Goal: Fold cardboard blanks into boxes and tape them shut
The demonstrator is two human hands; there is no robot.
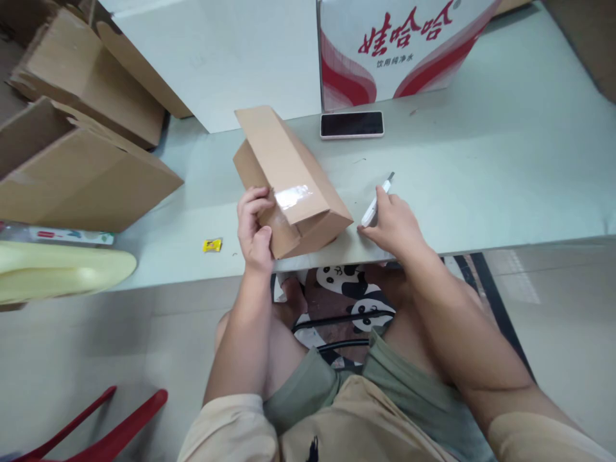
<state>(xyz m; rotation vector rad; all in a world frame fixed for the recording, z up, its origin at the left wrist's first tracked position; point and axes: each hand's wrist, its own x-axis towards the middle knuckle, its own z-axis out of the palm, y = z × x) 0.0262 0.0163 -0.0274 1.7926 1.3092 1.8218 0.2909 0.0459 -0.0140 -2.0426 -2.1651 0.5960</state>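
Observation:
A small brown cardboard box point(301, 173) rests near the table's front edge, one long flap lifted and a piece of clear shiny tape on it. My left hand point(255, 224) grips the box at its near left side, fingers curled over the edge. To the right of the box, my right hand point(394, 221) is closed round a white utility knife point(370, 210), whose short dark blade points away from me. The blade is apart from the box.
Behind the box lies a phone point(352, 125), in front of a white and red carton point(394, 58) and a large white box point(216, 58). Open cardboard boxes point(91, 173) stand at left. A yellow wrapped sweet point(212, 245) and a pale yellow object point(67, 269) lie near the front edge.

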